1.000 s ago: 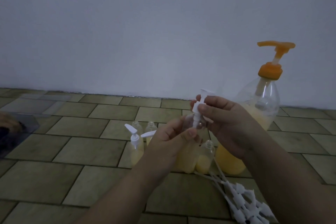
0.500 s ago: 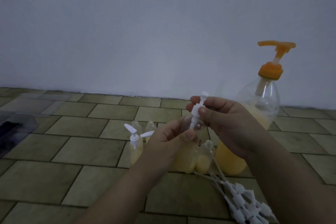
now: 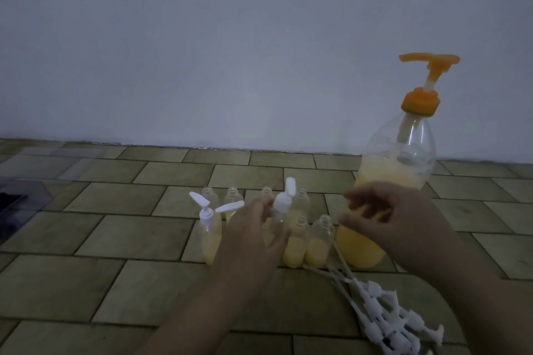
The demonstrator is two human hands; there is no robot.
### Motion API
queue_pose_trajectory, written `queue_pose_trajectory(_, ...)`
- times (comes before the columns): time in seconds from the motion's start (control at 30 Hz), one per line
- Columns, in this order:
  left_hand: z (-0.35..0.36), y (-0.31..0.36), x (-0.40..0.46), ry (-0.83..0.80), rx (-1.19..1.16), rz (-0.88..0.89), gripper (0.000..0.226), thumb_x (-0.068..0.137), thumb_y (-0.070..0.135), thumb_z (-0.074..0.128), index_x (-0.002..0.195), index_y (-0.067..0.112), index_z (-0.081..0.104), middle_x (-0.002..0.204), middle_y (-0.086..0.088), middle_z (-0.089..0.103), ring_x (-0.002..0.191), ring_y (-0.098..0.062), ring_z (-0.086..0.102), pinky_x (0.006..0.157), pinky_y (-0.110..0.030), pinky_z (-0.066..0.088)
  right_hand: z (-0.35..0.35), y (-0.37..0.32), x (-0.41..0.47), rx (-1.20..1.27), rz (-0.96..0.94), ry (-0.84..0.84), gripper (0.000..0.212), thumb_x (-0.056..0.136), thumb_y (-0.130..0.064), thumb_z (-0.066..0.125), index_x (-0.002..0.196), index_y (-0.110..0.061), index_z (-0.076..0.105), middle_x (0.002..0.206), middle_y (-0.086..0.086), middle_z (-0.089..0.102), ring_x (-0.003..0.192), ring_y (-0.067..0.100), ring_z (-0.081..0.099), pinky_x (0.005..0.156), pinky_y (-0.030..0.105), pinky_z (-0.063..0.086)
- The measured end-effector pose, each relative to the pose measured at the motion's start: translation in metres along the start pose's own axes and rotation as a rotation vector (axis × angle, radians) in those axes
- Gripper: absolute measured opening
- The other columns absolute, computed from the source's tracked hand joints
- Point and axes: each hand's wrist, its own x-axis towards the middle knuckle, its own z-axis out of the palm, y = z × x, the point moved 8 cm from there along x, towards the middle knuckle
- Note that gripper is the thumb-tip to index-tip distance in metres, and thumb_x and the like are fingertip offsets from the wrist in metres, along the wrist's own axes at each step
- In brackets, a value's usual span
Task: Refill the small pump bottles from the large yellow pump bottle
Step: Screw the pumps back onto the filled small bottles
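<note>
The large pump bottle with an orange pump stands at the right, about half full of yellow liquid. Left of it, small clear bottles stand in two rows on the tiled floor. Some hold yellow liquid, such as the uncapped one. At the left end, one capped small bottle carries a white pump. My left hand holds another small bottle with a white pump between thumb and fingers, low among the rows. My right hand hovers in front of the large bottle, fingers loosely curled and holding nothing.
A heap of loose white pump heads with long dip tubes lies on the floor at the lower right. A dark transparent box sits at the left edge. A plain wall rises behind the bottles.
Both hands came down from chest height. My right hand let go of the white pump, which now sits on the small bottle. My left hand lowered that bottle among the others.
</note>
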Motion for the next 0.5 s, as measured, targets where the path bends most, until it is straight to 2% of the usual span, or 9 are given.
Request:
queue_pose_trajectory(0.13,0.018,-0.009,-0.004,0.001,0.215,0.076,0.037,0.091,0.027,0.057,0.125,0.021,0.046,0.11,0.01,0.05,0.087,0.002,0.041,0.074,-0.01,0.035,0.045,0.055,-0.035,-0.365,0.194,-0.306,0.015,0.081,-0.047,0.061,0.088,-0.038,0.052,0.079,-0.017,0.053,0.071,-0.003,0.049,0.059,0.009,0.038)
queue_pose_trajectory(0.2,0.024,-0.014,-0.004,0.017,0.272,0.077,0.04,0.092,0.027,0.055,0.129,0.018,0.043,0.115,0.006,0.049,0.092,0.001,0.038,0.075,-0.01,0.032,0.069,0.085,-0.051,-0.361,0.282,-0.383,0.016,0.084,-0.042,0.06,0.086,-0.033,0.047,0.081,-0.017,0.05,0.075,-0.002,0.047,0.063,0.006,0.038)
queue_pose_trajectory(0.23,0.026,-0.015,-0.004,0.032,0.287,0.079,0.041,0.092,0.026,0.056,0.13,0.017,0.042,0.117,0.005,0.05,0.092,0.001,0.037,0.076,-0.01,0.031,0.078,0.096,-0.054,-0.302,0.33,-0.382,0.016,0.087,-0.038,0.058,0.087,-0.028,0.045,0.086,-0.013,0.049,0.08,0.001,0.046,0.07,0.01,0.041)
queue_pose_trajectory(0.3,0.031,-0.015,-0.004,0.0,0.36,0.094,0.044,0.085,0.02,0.066,0.124,0.012,0.048,0.112,-0.001,0.055,0.089,-0.002,0.04,0.072,-0.012,0.034,0.098,0.106,-0.069,-0.28,0.228,-0.517,0.016,0.096,-0.031,0.043,0.088,-0.017,0.043,0.095,-0.004,0.047,0.097,0.006,0.042,0.084,0.017,0.04)
queue_pose_trajectory(0.33,0.035,-0.016,-0.005,-0.023,0.39,0.095,0.047,0.076,0.016,0.076,0.116,0.008,0.054,0.103,-0.003,0.06,0.083,-0.004,0.044,0.067,-0.011,0.035,0.104,0.118,-0.076,-0.309,0.224,-0.6,0.021,0.1,-0.028,0.033,0.099,-0.012,0.047,0.105,-0.001,0.048,0.108,0.008,0.041,0.092,0.018,0.038)
queue_pose_trajectory(0.37,0.038,-0.018,-0.004,-0.011,0.404,0.112,0.051,0.064,0.012,0.084,0.108,0.006,0.058,0.094,-0.004,0.062,0.077,-0.003,0.046,0.063,-0.007,0.034,0.108,0.131,-0.083,-0.352,0.26,-0.658,0.03,0.102,-0.026,0.028,0.12,-0.008,0.043,0.122,0.002,0.046,0.122,0.011,0.039,0.1,0.02,0.034)
queue_pose_trajectory(0.4,0.039,-0.02,-0.004,0.011,0.406,0.109,0.056,0.056,0.009,0.088,0.104,0.006,0.059,0.089,-0.003,0.062,0.075,-0.002,0.045,0.06,-0.004,0.03,0.119,0.142,-0.088,-0.37,0.305,-0.683,0.039,0.102,-0.026,0.025,0.137,-0.008,0.03,0.138,0.006,0.038,0.131,0.015,0.034,0.107,0.025,0.028)
queue_pose_trajectory(0.47,0.038,-0.021,-0.003,0.036,0.37,0.11,0.06,0.053,0.008,0.09,0.104,0.005,0.059,0.09,-0.003,0.062,0.077,-0.001,0.045,0.062,-0.003,0.028,0.13,0.147,-0.089,-0.353,0.366,-0.692,0.048,0.103,-0.03,0.023,0.145,-0.015,0.006,0.151,0.007,0.019,0.139,0.017,0.022,0.112,0.031,0.023)
queue_pose_trajectory(0.5,0.037,-0.02,-0.004,0.058,0.344,0.134,0.061,0.055,0.007,0.089,0.107,0.003,0.058,0.093,-0.005,0.063,0.078,-0.004,0.048,0.064,-0.004,0.031,0.122,0.144,-0.087,-0.342,0.403,-0.621,0.051,0.102,-0.035,0.025,0.145,-0.02,0.002,0.153,0.007,0.014,0.141,0.017,0.019,0.112,0.033,0.023)
